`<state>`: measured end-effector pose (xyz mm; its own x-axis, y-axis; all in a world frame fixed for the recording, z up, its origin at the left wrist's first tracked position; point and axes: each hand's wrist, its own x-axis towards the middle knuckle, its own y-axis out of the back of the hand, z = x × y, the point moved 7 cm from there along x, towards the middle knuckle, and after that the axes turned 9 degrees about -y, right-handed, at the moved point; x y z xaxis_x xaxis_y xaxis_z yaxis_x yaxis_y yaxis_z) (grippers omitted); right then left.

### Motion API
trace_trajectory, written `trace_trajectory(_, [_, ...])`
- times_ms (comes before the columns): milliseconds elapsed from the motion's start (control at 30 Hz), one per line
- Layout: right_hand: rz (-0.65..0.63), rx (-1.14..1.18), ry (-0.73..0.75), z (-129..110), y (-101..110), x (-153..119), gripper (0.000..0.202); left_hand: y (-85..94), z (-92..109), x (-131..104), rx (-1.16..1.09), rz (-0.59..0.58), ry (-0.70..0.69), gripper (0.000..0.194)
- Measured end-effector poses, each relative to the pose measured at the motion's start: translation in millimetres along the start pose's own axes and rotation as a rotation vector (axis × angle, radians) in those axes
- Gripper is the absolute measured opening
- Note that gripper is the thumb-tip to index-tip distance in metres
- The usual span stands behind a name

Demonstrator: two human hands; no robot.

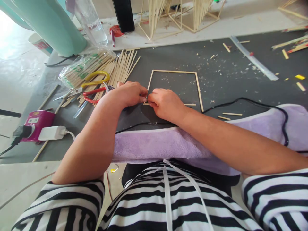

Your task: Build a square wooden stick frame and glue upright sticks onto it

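Thin wooden sticks lie on the grey table in a four-sided outline, with a top stick (174, 71), a right stick (199, 91), a left stick (150, 80) and a bottom stick (190, 104). At its lower left corner, my left hand (131, 93) pinches the end of the left stick between closed fingers. My right hand (166, 102) is closed on the bottom stick beside the same corner, covering much of it. The fingertips of both hands almost meet there. Between the bottom and right sticks a small gap shows at the lower right corner.
Scissors (96, 77) lie over loose sticks (126, 65) and a plastic bag of sticks (83, 65) at left. A magenta adapter (39, 123) sits near the table's left edge. Behind stand stick structures (156, 17) and a black phone-like object (124, 14). A black cable (237, 101) crosses at right.
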<state>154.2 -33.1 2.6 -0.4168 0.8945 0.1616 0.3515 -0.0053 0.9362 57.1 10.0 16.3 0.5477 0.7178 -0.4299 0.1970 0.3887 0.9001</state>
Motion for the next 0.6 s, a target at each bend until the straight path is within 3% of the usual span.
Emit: trace_trajectory(600, [0.004, -0.013, 0.003, -0.7, -0.6, 0.5, 0.024, -1.7, -1.1, 0.2, 0.034, -0.008, 0.018, 0.029])
